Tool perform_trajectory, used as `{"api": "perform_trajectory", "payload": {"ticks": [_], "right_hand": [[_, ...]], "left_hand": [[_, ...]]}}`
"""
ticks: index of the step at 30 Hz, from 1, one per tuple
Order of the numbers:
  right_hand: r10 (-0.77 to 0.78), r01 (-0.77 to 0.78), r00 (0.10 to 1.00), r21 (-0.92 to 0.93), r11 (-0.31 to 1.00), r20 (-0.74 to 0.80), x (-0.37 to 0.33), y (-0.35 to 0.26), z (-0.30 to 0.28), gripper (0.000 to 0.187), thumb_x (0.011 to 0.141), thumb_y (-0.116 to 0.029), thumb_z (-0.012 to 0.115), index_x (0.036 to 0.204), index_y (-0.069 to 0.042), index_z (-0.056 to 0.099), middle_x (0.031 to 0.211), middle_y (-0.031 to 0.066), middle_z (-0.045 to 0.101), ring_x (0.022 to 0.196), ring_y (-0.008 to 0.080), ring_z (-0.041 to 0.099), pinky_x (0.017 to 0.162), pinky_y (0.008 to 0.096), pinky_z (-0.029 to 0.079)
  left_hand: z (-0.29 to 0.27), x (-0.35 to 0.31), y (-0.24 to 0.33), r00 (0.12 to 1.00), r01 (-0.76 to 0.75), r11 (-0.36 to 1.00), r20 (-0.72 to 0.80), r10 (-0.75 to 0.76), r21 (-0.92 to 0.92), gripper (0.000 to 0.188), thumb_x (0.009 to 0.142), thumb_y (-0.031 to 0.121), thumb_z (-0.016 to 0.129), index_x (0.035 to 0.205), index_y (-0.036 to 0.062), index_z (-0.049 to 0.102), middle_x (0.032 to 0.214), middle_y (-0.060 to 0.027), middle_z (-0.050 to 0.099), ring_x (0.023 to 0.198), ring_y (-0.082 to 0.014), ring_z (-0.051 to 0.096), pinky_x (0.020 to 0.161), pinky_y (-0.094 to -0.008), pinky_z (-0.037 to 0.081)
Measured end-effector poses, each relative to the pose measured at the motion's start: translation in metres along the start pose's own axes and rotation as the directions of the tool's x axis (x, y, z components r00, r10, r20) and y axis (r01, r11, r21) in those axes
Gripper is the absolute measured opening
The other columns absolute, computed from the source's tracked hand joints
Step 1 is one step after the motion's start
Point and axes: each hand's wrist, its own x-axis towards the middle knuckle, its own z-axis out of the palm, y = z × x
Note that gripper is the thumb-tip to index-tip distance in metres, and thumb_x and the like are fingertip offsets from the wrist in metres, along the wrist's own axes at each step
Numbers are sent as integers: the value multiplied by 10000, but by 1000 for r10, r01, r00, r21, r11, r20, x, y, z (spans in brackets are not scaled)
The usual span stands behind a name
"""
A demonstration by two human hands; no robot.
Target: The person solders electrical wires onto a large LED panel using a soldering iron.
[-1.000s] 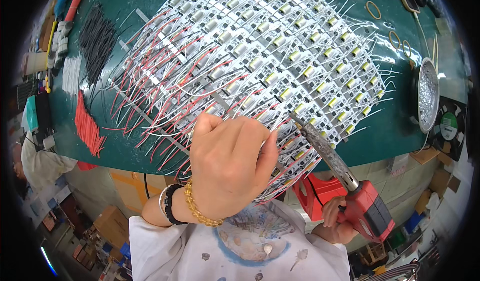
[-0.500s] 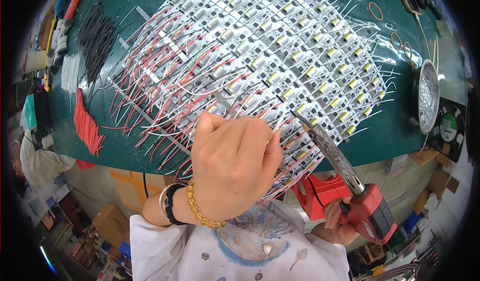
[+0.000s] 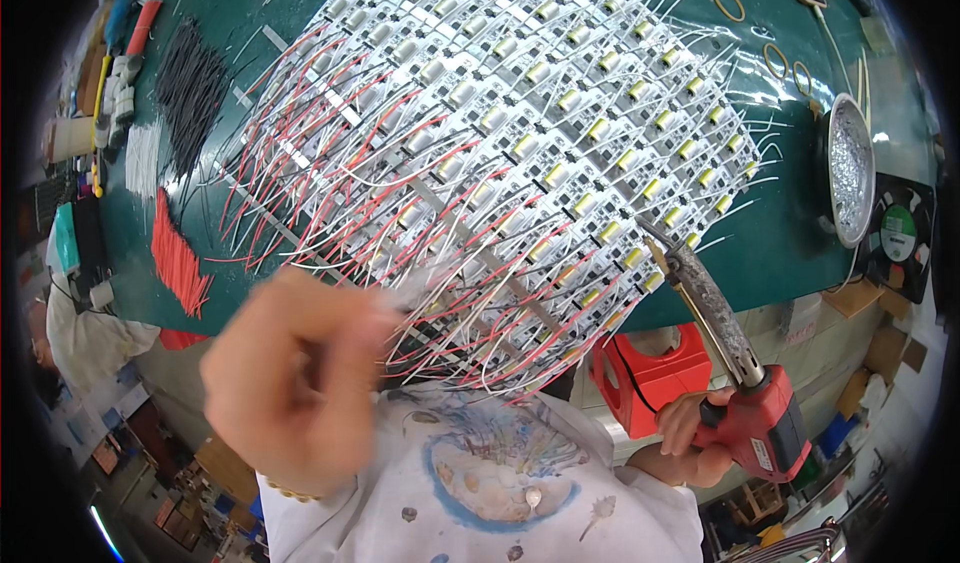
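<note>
My right hand is wrapped round the red and black handle of a soldering gun. Its long metal barrel slants up and left, the tip by the right part of a panel of white circuit boards. Small yellow-white cylindrical parts sit in rows on the boards. Red, white and black wires stick out over the panel's left and lower part. My left hand, smeared by motion, is pinched closed left of the panel's near edge. A blurred whitish streak at its fingertips looks like thin white wires.
Loose black wires, red wires and white wires lie in piles on the green mat at left. At right are a round metal dish, a spool and rubber bands. A red stand is below the table edge.
My left hand has swung left and toward me, away from the boards. The soldering gun has shifted slightly right, its tip moving right along the panel.
</note>
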Motion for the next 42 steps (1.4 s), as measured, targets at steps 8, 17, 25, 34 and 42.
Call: {"api": "perform_trajectory", "payload": {"ticks": [8, 17, 25, 34, 42], "right_hand": [[14, -17, 999, -60, 998, -47, -5, -3, 7, 748, 872, -526, 641, 1290, 38, 383, 522, 22, 526, 424, 136, 502, 442, 272, 394], [48, -51, 998, -65, 997, -39, -19, 4, -10, 729, 850, -501, 682, 1275, 31, 422, 554, 24, 531, 448, 137, 501, 443, 273, 387], [75, -75, 997, -84, 994, -10, -15, 10, -23, 690, 842, -481, 701, 1237, 31, 460, 572, 26, 534, 456, 136, 502, 437, 272, 391], [117, -123, 992, -380, 917, -38, -37, -1, -32, 465, 693, -295, 666, 963, 34, 479, 539, 63, 514, 445, 155, 505, 433, 257, 391], [161, -145, 977, -111, 983, 143, -31, 1, -39, 802, 853, -511, 664, 1333, 75, 400, 553, 1, 525, 444, 116, 494, 428, 254, 368]], "left_hand": [[68, 0, -18, 889, -445, 892, 152, 432, 71, 168, 776, 44, 704, 755, 70, 539, 619, -28, 521, 472, -205, 461, 469, -327, 320], [72, -1, -22, 893, -446, 889, 113, 436, 100, 161, 777, 50, 702, 768, 71, 543, 613, -33, 514, 467, -204, 462, 459, -317, 328], [70, 2, -21, 906, -409, 910, 152, 395, 73, 183, 777, 55, 708, 752, 72, 527, 596, -33, 508, 451, -214, 456, 448, -318, 336], [65, 4, -19, 919, -358, 932, 195, 343, 49, 184, 775, 55, 709, 747, 70, 528, 595, -50, 526, 445, -236, 470, 440, -329, 361], [63, 5, -20, 923, -346, 937, 194, 332, 42, 178, 779, 55, 705, 751, 68, 530, 601, -52, 537, 452, -247, 491, 444, -331, 380]]}}
